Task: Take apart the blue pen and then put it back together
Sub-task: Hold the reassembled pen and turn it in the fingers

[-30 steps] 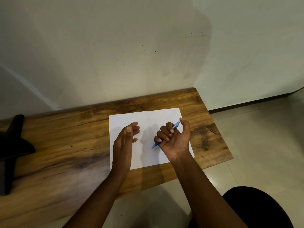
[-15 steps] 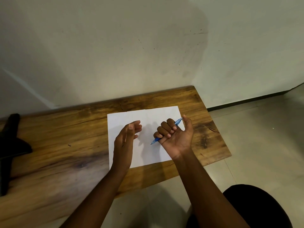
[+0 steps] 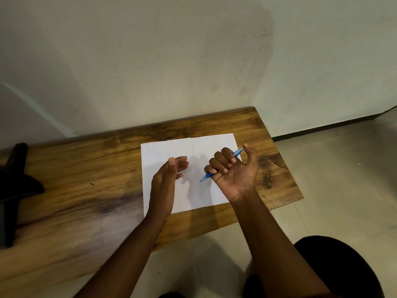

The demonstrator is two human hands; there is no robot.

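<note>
The blue pen [image 3: 205, 176] lies across my right hand [image 3: 234, 171], whose fingers are curled around its barrel, palm up. Its tip sticks out at the lower left of the fist and its other end shows by my raised thumb. The middle of the barrel is hidden under my fingers. My left hand [image 3: 166, 179] hovers a short way to the left of the pen tip, fingers loosely apart and holding nothing. Both hands are above a white sheet of paper [image 3: 171, 149].
The paper lies on a wooden table [image 3: 75, 173] set against a pale wall. A black object [image 3: 15, 181] rests at the table's far left. The table's right end and front edge border a tiled floor [image 3: 343, 179].
Both hands have stayed almost in place over the paper. My right thumb has lifted slightly away from the pen's end. The view has shifted a little.
</note>
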